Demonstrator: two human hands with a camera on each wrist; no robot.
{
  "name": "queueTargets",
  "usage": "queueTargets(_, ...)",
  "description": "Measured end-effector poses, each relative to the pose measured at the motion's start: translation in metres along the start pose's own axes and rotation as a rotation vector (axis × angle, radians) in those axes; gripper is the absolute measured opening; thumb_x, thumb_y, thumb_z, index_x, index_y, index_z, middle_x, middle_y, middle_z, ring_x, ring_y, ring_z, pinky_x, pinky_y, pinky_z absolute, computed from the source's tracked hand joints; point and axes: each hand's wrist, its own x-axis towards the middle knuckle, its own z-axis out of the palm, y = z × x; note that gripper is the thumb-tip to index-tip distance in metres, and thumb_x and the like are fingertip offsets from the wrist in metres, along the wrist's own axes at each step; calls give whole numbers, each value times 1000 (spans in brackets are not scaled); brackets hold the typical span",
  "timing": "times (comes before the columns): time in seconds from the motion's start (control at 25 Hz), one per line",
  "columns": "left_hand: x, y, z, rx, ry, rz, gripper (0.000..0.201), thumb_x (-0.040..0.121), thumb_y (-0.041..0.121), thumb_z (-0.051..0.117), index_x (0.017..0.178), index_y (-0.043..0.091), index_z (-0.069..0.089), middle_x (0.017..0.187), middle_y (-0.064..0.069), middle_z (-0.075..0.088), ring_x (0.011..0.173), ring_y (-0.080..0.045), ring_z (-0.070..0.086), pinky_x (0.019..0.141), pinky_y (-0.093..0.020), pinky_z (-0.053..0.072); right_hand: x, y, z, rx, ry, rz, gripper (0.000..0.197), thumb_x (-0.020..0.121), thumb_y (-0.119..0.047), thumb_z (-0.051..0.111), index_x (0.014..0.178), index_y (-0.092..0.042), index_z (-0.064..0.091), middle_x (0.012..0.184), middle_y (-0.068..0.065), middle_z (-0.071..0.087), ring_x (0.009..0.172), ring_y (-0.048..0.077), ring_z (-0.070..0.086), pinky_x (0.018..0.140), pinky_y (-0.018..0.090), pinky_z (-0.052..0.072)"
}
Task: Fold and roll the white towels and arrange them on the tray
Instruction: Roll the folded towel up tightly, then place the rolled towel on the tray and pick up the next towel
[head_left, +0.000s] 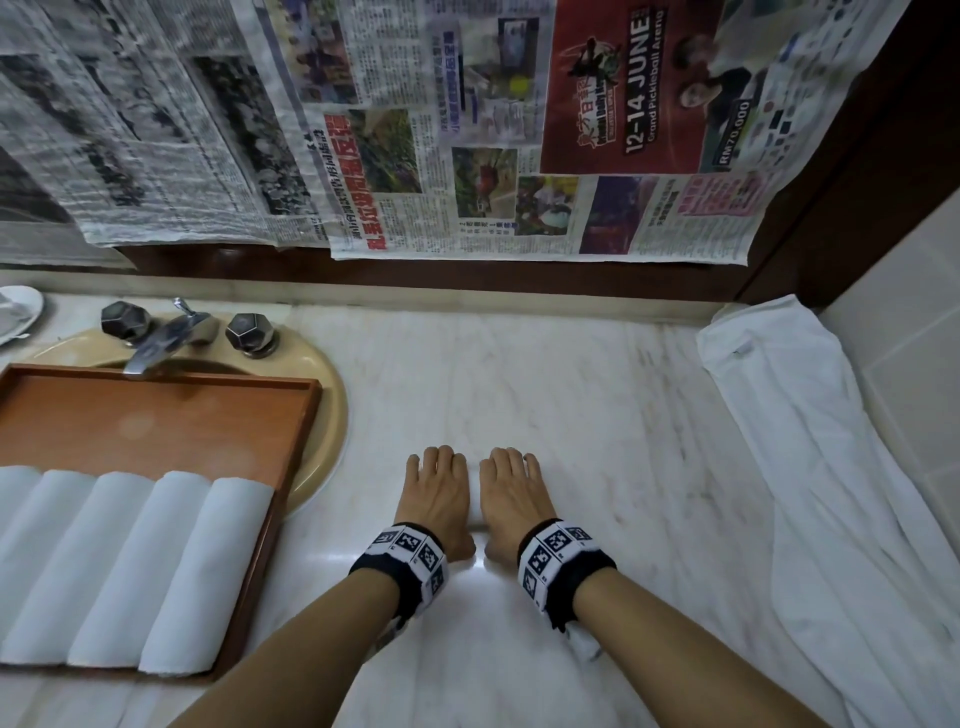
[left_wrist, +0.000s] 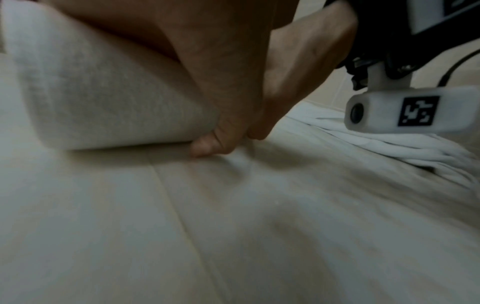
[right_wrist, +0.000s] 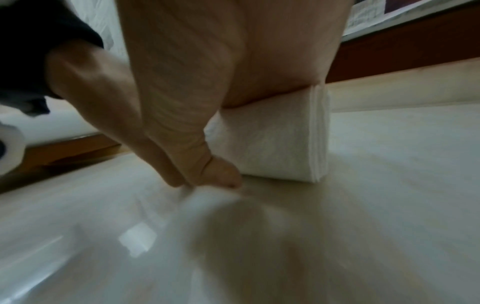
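On the marble counter lies a rolled white towel, almost hidden under both hands. My left hand and right hand sit side by side on it, palms down, fingers curved over its far side. The left wrist view shows the roll under the palm, with the left thumb tucked at its near base. The roll's layered end shows beside the right thumb in the right wrist view. Several rolled towels lie in a row in the wooden tray.
The tray rests partly over a beige sink with a faucet at the left. Loose white towels lie along the tiled right wall. Newspaper covers the wall behind. A white dish sits far left.
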Motion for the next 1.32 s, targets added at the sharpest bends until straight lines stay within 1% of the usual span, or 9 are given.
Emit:
queueTargets(0.36,25,-9,1,-38,-90,15,84,64,59,72,126,13,39,124,-3,47,118,-24,41,107,-52,24,37,23,-25,238,-312,61,88,60,-45,84,129,-12,42,126,6,48,118,25,46,99,35,40)
queueTargets(0.52,21,-16,-1,-106,-91,57,85,62,62,72,128,22,39,117,4,54,116,-20,46,102,-51,25,27,20,-25,249,-260,65,84,56,-47,85,124,-17,46,115,-1,57,105,21,55,94,34,43)
queueTargets(0.64,14,-40,-16,-94,-49,92,66,64,58,71,118,26,51,113,4,52,115,-17,45,103,-51,24,25,2,-40,230,-225,65,73,57,-53,83,115,-19,54,111,0,51,96,21,56,79,34,46)
queueTargets(0.76,3,-89,-42,-67,-3,170,68,64,52,78,120,22,53,123,4,47,117,-18,47,107,-50,28,27,-33,-66,283,-125,103,67,55,-54,82,107,-20,55,106,-2,44,84,21,52,69,33,43)
queueTargets(0.88,-17,-161,-69,-74,4,253,77,56,62,82,115,23,54,114,4,61,102,-19,59,95,-41,41,33,-92,-95,344,11,107,66,53,-54,81,104,-23,53,104,-4,48,82,20,54,68,31,44)
queueTargets(1.0,-37,-234,-73,-52,14,290,81,59,70,76,121,24,50,117,2,63,105,-22,59,89,-39,41,46,-151,-110,412,122,91,69,54,-55,78,110,-25,53,104,-5,56,93,21,58,71,32,48)
queueTargets(1.16,-57,-311,-61,-86,-61,197,86,65,69,72,130,20,44,129,-4,58,117,-27,53,98,-43,38,57,-226,-84,732,301,228,93,63,-51,77,139,-26,31,125,0,38,115,24,48,87,40,49)
queueTargets(1.24,-55,-334,-51,-84,-98,153,86,67,70,71,132,19,44,132,-4,56,119,-27,51,101,-45,37,61,-250,-56,928,246,337,94,74,-49,71,147,-24,18,135,6,35,122,29,46,95,40,45)
queueTargets(1.32,-48,-348,-38,-97,-141,127,86,68,71,69,132,19,45,132,-4,56,120,-26,52,101,-45,37,63,-265,-29,1032,70,389,87,80,-57,61,148,-19,21,139,11,40,124,32,47,101,40,42)
